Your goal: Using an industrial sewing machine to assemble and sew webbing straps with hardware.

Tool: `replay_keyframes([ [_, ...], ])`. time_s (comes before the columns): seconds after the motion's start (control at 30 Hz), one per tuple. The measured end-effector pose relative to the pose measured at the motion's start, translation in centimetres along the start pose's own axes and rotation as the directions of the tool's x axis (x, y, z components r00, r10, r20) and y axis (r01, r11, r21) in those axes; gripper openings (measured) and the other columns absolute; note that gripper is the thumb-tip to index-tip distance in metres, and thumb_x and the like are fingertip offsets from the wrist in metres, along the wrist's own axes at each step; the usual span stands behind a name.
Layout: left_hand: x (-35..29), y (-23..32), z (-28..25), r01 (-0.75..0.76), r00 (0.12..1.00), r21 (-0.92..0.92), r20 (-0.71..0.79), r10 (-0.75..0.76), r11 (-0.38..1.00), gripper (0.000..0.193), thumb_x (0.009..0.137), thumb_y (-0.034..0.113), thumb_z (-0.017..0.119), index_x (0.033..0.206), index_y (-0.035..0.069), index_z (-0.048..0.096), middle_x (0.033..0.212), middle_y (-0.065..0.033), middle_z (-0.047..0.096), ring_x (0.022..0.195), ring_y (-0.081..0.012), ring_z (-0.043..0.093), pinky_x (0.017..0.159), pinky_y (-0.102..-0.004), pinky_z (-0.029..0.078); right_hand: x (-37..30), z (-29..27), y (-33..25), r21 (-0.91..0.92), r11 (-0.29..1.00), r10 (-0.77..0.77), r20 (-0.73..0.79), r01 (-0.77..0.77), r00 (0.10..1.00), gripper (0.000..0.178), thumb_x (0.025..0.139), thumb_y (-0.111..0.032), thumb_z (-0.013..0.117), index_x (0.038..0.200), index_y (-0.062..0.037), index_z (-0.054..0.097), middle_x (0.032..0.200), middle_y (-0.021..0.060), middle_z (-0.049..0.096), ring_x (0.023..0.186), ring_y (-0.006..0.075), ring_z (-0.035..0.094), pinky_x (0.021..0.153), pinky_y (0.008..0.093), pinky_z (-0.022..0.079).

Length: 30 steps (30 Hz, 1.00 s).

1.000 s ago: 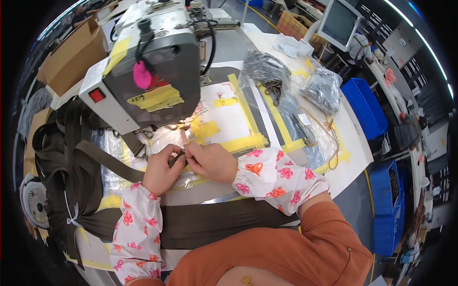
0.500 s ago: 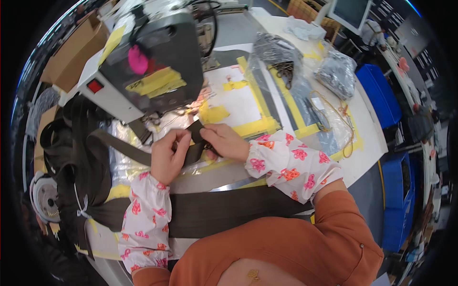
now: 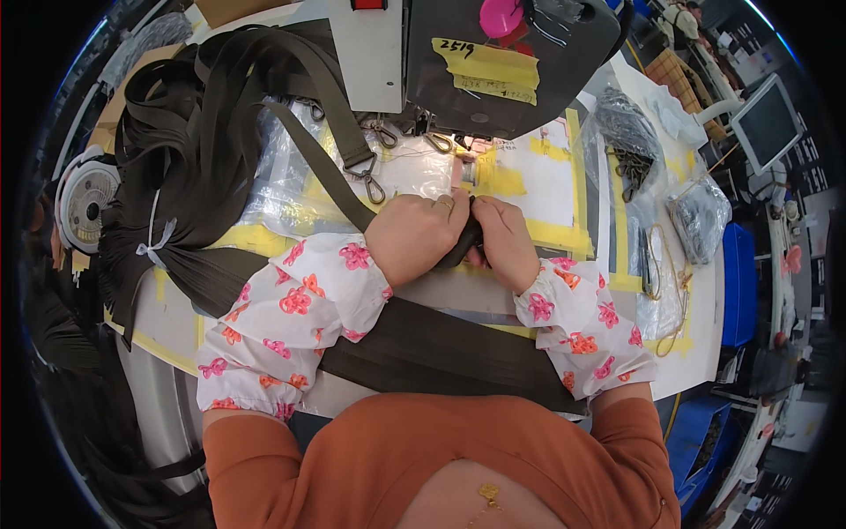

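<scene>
The left hand (image 3: 414, 236) and right hand (image 3: 507, 247) each have a grip closed on one dark strap (image 3: 330, 172), mid-counter (image 3: 692, 353). One sewing machine (image 3: 493, 88) stands beyond; at least three metal clips (image 3: 375, 188) lie near it. Past the right edge: two blue bins (image 3: 738, 286), one monitor (image 3: 767, 123). One fan (image 3: 88, 201) is by the left edge.

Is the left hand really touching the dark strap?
Touching: the head view shows the dark strap leading into the left hand, which is closed on it.
</scene>
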<state>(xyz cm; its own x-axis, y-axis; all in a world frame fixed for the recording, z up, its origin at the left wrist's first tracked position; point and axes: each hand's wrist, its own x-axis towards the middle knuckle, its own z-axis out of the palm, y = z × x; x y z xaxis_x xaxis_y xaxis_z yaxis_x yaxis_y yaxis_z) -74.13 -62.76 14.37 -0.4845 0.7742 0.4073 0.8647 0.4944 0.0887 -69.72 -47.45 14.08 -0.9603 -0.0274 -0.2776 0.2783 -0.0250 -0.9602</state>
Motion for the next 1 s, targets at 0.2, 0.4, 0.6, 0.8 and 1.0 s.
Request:
replay_keyframes([
  [0.2,-0.3,-0.2,0.3,0.020,0.995,-0.125,-0.093,-0.031,0.992,0.024,0.079,0.013,0.055,0.100,0.001,0.056,0.067,-0.0095,0.061,0.059,-0.0215,0.060,0.052,-0.0318,0.046,-0.1,0.1,0.3,-0.001,0.999,-0.045,-0.049,0.045,0.998,0.033,0.093,-0.027,0.044,0.077,0.0003,0.054,0.054,0.0039,0.051,0.038,0.0088,0.047,0.035,0.0220,0.035],
  [0.4,0.1,-2.7,0.0,0.378,0.926,-0.749,0.302,-0.228,0.544,0.021,0.090,0.019,0.051,0.086,-0.001,0.053,0.066,-0.0040,0.057,0.060,-0.0080,0.051,0.055,-0.0245,0.041,0.1,0.4,1.0,-0.280,0.918,-0.315,-0.079,0.282,0.946,0.027,0.093,-0.022,0.044,0.078,0.0002,0.050,0.054,0.0092,0.052,0.041,0.0146,0.051,0.039,0.0269,0.039],
  [0.6,-0.1,-3.0,0.8,0.384,0.923,-0.865,0.350,-0.162,0.323,0.016,0.090,0.014,0.052,0.082,0.000,0.052,0.069,0.0036,0.046,0.063,-0.0031,0.037,0.055,-0.0199,0.036,0.0,-0.2,0.9,-0.420,0.820,-0.423,0.013,0.388,0.906,0.024,0.092,-0.019,0.043,0.079,0.0008,0.048,0.054,0.0130,0.053,0.046,0.0204,0.056,0.044,0.0295,0.042],
  [0.8,0.6,-1.5,-1.0,0.094,0.974,-0.700,-0.084,-0.212,0.708,0.006,0.084,0.007,0.055,0.088,0.003,0.058,0.072,-0.0068,0.058,0.065,-0.0155,0.055,0.059,-0.0234,0.042,1.0,-0.8,0.3,-0.327,0.899,-0.328,-0.062,0.291,0.943,0.026,0.092,-0.020,0.043,0.080,0.0019,0.051,0.058,0.0103,0.054,0.047,0.0144,0.054,0.046,0.0276,0.042],
  [1.0,0.7,-0.5,-0.1,-0.245,0.958,-0.414,-0.245,0.152,0.877,0.010,0.075,0.008,0.062,0.085,0.007,0.063,0.072,-0.0078,0.061,0.062,-0.0256,0.058,0.060,-0.0334,0.046,3.0,-2.5,-1.5,0.220,0.962,-0.128,-0.152,0.159,0.980,0.027,0.091,-0.020,0.044,0.083,0.0034,0.057,0.070,0.0061,0.058,0.046,0.0125,0.051,0.043,0.0243,0.041],
])
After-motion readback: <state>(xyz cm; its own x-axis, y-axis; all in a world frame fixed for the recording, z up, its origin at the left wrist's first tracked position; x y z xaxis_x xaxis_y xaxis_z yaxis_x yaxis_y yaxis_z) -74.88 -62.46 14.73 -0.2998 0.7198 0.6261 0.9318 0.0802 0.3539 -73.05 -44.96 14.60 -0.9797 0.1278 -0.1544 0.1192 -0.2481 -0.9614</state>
